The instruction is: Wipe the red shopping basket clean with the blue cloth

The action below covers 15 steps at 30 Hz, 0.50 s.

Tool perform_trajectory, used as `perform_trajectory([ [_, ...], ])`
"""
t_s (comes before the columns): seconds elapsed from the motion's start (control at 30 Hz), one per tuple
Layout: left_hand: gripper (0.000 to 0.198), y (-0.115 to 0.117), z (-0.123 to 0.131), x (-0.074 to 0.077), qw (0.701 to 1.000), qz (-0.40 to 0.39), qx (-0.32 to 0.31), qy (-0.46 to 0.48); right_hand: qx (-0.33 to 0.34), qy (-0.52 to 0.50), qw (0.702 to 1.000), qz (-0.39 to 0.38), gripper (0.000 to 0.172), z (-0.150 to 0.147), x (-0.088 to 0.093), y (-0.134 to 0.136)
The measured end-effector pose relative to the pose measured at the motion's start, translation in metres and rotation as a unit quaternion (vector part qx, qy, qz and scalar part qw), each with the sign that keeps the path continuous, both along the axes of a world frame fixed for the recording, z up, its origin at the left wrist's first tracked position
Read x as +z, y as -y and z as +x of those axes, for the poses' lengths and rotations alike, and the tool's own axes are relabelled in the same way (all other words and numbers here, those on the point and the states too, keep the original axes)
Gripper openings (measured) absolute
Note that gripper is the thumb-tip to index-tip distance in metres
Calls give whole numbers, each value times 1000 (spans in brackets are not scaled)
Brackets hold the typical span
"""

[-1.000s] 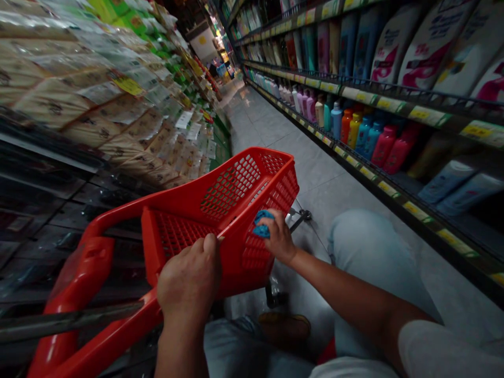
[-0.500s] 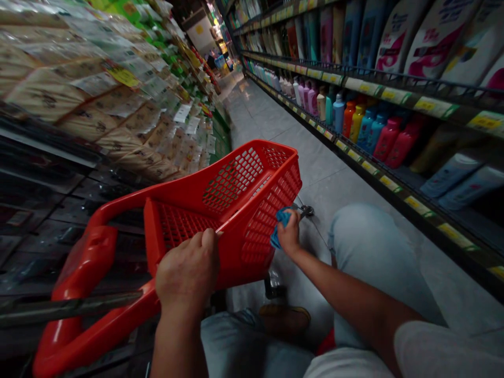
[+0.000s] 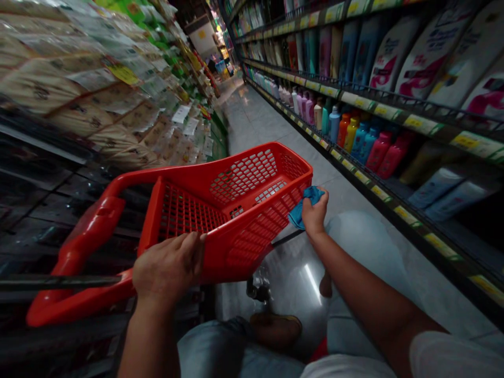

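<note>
Since the cart (image 3: 224, 262) sits right in front of both hands, what matters here is how it's lined up: its long axis runs on a slant, handle (image 3: 92, 223) off to the left and near the person, front end pointing away and to the right, down the aisle floor (image 3: 255, 126). So each hand gets its own end, more or less. The left hand (image 3: 169, 265) is the one nearer the handle, fingers curled over the near rim (image 3: 255, 206), pretty much closed on it. The right hand (image 3: 316, 212) is way nearer the front, bunched around a blue cloth (image 3: 298, 212) just outside the front corner, about where the near mesh wall (image 3: 260, 231) ends. The cloth overlaps that wall in the view, but honestly I can't tell if it's actually pressed on the plastic or just beside it. Compared with half a second ago, the right hand and cloth are further forward along the side; back then they were lower, nearer the middle of the wall. The cart also looks swung round a bit, its front corner further right and lower in view, though the head camera may have shifted too, so grain of salt. The left hand keeps its hold on the rim, and the front wheel that showed by the right hand earlier is out of sight now.
</note>
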<state>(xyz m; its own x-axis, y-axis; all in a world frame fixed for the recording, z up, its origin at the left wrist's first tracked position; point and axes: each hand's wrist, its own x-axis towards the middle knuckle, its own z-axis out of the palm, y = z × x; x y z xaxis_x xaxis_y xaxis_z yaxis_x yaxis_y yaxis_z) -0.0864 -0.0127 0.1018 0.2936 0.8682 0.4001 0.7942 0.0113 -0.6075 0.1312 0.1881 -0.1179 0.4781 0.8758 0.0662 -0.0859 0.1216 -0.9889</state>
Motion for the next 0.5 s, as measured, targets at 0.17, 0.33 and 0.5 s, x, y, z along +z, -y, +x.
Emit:
perform_trajectory([
  [0.17,31,-3,-7,1,999,16,-35,-3,12,-10,1000,-2,34,22,19,-13],
  [0.33,23,3,-21,2,997,26,-74,24,59,-8,997,42,36,35,34,-11],
  [0.5,20,13,-26,4,992,18,-111,48,96,-30,994,-30,24,45,10,3],
])
